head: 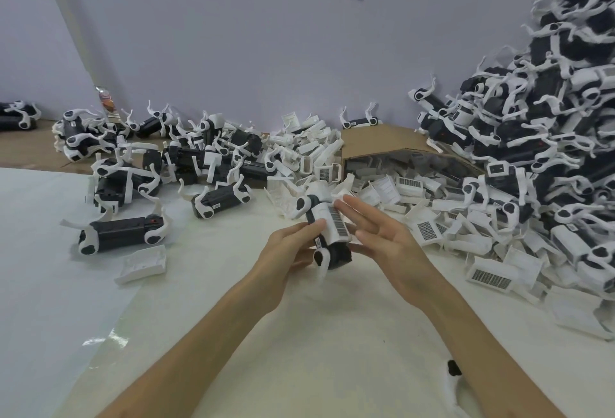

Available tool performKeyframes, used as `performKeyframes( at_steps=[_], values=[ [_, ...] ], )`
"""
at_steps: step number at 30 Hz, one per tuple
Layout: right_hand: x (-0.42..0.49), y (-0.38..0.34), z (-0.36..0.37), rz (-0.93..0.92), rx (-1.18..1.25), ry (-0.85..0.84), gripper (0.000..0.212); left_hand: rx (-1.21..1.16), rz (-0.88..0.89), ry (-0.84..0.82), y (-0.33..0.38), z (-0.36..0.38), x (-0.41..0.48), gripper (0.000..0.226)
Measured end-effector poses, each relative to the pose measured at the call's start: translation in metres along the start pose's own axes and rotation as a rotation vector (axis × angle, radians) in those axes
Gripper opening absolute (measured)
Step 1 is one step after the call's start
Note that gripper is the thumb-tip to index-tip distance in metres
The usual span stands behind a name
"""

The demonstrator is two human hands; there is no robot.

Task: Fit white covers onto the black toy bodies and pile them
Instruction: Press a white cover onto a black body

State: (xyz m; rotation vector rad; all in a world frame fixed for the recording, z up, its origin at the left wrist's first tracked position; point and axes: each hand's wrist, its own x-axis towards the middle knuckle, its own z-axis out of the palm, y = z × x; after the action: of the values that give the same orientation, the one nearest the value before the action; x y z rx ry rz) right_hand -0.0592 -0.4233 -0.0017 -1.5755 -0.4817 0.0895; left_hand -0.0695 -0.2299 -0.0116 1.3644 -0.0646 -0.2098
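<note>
Toy body [337, 256] sat mid-air btwn my hands, long axis running away & leftward, gripped by my left hand [289, 251]; right hand [389, 234], fingers straight, touched its white cover [332, 218], being nearer the finished pile [539, 125] at right.

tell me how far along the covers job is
Done: a tall pile of toys stands at right. In hand: the left hand grips a body while the right hand lays straight fingers on its cover. Still to do: bare bodies at left and loose covers spilling from the box, so plenty remains.
</note>
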Motion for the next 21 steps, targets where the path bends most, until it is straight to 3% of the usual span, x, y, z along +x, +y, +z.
performKeyframes(
  at_steps=[5,10,15,21],
  values=[
    [0.000,-0.001,0.001,-0.024,0.053,-0.004,0.053,-0.011,0.014,-0.062,-0.001,0.002,-0.002,0.041],
    [0.000,-0.002,-0.001,-0.022,-0.025,0.141,0.045,-0.048,0.024,-0.079,0.000,0.001,-0.001,0.037],
    [-0.002,0.000,0.010,0.111,-0.127,-0.013,0.041,-0.112,0.038,-0.094,0.001,-0.001,-0.001,0.048],
    [-0.002,-0.002,0.012,0.131,-0.145,-0.017,0.042,-0.122,-0.024,-0.023,0.004,0.001,-0.002,0.041]
  ],
)
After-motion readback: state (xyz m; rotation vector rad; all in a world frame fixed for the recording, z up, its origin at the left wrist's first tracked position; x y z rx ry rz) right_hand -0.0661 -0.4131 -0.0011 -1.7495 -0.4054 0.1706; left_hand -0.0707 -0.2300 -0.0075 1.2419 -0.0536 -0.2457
